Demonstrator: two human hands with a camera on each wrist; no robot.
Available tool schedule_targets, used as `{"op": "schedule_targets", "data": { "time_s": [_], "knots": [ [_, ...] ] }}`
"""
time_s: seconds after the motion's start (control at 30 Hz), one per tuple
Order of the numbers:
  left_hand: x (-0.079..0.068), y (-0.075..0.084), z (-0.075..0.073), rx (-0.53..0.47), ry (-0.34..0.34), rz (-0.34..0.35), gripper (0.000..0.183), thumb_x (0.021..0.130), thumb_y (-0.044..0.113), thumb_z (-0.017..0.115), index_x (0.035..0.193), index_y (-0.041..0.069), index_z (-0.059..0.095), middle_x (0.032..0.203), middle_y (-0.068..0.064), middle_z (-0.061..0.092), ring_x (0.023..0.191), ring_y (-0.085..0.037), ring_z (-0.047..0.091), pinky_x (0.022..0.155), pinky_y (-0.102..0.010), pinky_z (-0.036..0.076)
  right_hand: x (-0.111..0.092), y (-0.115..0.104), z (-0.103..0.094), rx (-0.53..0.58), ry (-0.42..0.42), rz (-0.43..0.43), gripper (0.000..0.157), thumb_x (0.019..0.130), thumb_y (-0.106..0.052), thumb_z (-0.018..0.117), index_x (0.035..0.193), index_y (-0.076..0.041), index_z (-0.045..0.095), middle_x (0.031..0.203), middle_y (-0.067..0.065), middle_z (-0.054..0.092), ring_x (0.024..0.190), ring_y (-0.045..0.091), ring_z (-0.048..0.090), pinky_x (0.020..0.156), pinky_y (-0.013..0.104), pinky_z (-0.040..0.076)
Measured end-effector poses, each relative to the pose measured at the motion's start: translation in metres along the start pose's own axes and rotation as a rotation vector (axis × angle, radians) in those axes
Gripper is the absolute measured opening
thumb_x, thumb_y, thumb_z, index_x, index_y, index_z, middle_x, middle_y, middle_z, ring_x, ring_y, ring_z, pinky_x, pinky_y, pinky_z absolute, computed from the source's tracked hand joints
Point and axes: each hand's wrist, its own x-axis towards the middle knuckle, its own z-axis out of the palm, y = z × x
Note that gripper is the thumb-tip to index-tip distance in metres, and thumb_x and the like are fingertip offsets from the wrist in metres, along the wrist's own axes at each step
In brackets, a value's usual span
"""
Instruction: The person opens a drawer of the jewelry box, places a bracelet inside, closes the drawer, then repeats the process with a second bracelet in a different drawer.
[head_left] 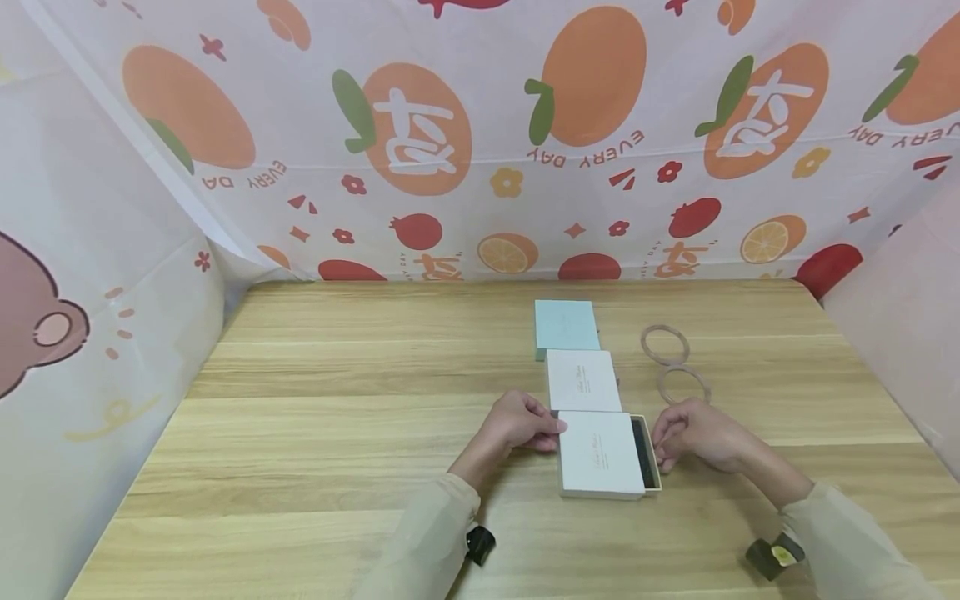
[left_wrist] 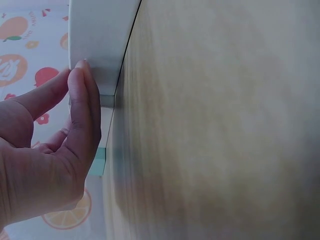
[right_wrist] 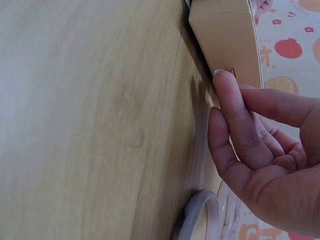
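A white drawer-style gift box (head_left: 600, 450) lies nearest in a column of boxes, its inner tray (head_left: 654, 454) slid partway out to the right, showing a dark lining. My left hand (head_left: 522, 421) holds the box's left edge, thumb on the top and fingers along the side. At the tray's right end, my right hand (head_left: 697, 435) pinches the small pull ribbon (right_wrist: 233, 73) between thumb and forefinger; most of the ribbon is hidden by the fingertips. Beyond that hand lie two pale pinkish bangles (head_left: 664, 345), seen also as rings (right_wrist: 200, 212) in the right wrist view.
Directly behind the nearest box sits a second white box (head_left: 583, 380), then a light blue box (head_left: 566, 325). All rest on a wood-grain table (head_left: 360, 400). A fruit-printed cloth (head_left: 495, 150) hangs along the table's back edge.
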Motion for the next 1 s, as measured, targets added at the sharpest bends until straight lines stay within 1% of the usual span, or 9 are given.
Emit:
{"op": "schedule_targets", "data": {
  "time_s": [0.17, 0.43, 0.67, 0.9, 1.0],
  "knots": [
    [0.0, 0.001, -0.001, -0.002, -0.004, -0.003, 0.01, 0.077, -0.001, 0.071, 0.075, -0.005, 0.062, 0.065, -0.012, 0.062, 0.048, -0.01, 0.058, 0.055, -0.025, 0.056, -0.003, 0.0, -0.003, -0.021, 0.011, 0.009, 0.012, 0.074, 0.011, 0.057, 0.085, 0.015, 0.056, 0.073, 0.022, 0.063, 0.061, 0.029, 0.064, 0.063, 0.042, 0.056],
    [0.0, 0.002, -0.001, 0.01, 0.003, -0.004, 0.01, 0.077, 0.0, 0.071, 0.076, -0.005, 0.062, 0.066, -0.013, 0.062, 0.048, -0.011, 0.058, 0.054, -0.025, 0.056, -0.007, 0.001, -0.009, -0.067, 0.04, 0.03, 0.012, 0.074, 0.01, 0.057, 0.086, 0.013, 0.057, 0.073, 0.017, 0.063, 0.062, 0.03, 0.064, 0.062, 0.038, 0.056],
    [0.0, 0.002, 0.0, 0.01, 0.007, -0.01, 0.01, 0.077, 0.0, 0.071, 0.076, -0.004, 0.062, 0.066, -0.012, 0.062, 0.049, -0.011, 0.058, 0.055, -0.026, 0.056, -0.011, 0.003, -0.013, -0.104, 0.05, 0.038, 0.013, 0.074, 0.01, 0.057, 0.087, 0.012, 0.058, 0.073, 0.015, 0.062, 0.06, 0.029, 0.063, 0.06, 0.038, 0.056],
    [0.001, 0.0, 0.001, 0.006, 0.002, -0.002, 0.01, 0.077, -0.001, 0.071, 0.076, -0.005, 0.062, 0.065, -0.012, 0.062, 0.048, -0.01, 0.058, 0.055, -0.026, 0.056, -0.016, 0.006, -0.019, -0.168, 0.067, 0.038, 0.013, 0.074, 0.008, 0.057, 0.086, 0.01, 0.059, 0.073, 0.013, 0.062, 0.06, 0.028, 0.063, 0.059, 0.032, 0.055],
    [0.001, -0.001, 0.001, 0.005, 0.001, -0.006, 0.009, 0.077, -0.001, 0.07, 0.075, -0.005, 0.062, 0.065, -0.012, 0.062, 0.048, -0.01, 0.058, 0.055, -0.025, 0.056, -0.019, 0.007, -0.022, -0.19, 0.073, 0.04, 0.013, 0.073, 0.007, 0.056, 0.085, 0.009, 0.06, 0.073, 0.013, 0.061, 0.06, 0.028, 0.063, 0.056, 0.031, 0.054]
  ]
}}
